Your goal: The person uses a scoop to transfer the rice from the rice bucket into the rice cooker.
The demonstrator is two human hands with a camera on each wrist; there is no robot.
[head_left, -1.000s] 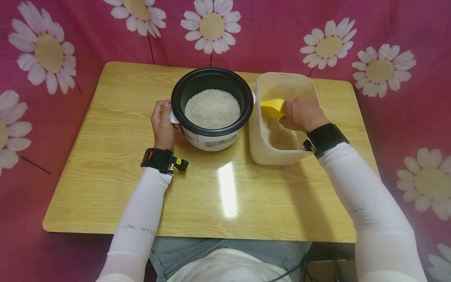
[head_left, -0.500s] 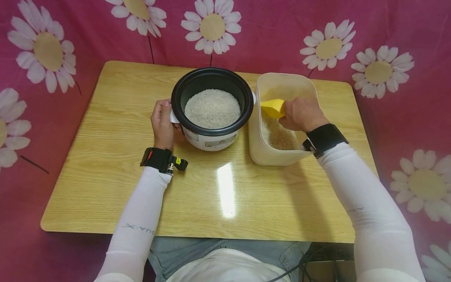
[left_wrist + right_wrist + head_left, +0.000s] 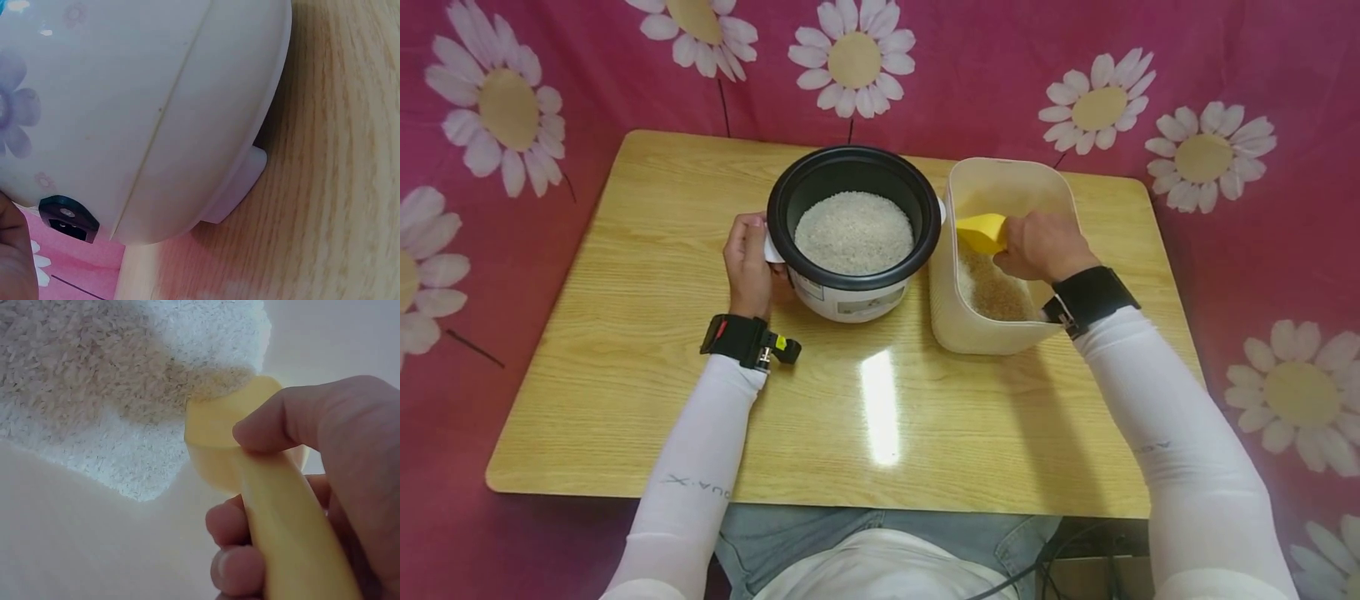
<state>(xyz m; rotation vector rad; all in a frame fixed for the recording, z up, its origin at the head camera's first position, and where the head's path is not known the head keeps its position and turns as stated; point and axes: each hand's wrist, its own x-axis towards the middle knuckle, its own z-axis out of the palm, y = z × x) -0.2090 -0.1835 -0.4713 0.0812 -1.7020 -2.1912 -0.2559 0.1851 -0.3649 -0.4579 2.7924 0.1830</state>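
Note:
A white rice cooker (image 3: pixel 853 304) with a black inner rim stands on the table, white rice (image 3: pixel 853 233) heaped inside it. My left hand (image 3: pixel 747 262) grips the cooker's white side handle (image 3: pixel 771 248). In the left wrist view, the cooker's side (image 3: pixel 144 125) shows a dark power socket (image 3: pixel 69 219), with part of the hand at the edge. My right hand (image 3: pixel 1043 243) is over the cream bin (image 3: pixel 988 335), fingers curled round the handle of a yellow scoop (image 3: pixel 281 519). In the right wrist view, the scoop's end touches the rice (image 3: pixel 125 369) in the bin, some grains at its mouth.
The wooden table (image 3: pixel 685 433) runs in front of both containers, and its back edge meets a pink flowered curtain (image 3: pixel 970 75). The bin stands close to the right of the cooker. The person's body is at the front edge.
Nearly everything stays in place: both hands, the cooker and the scoop. The head view shifts very slightly.

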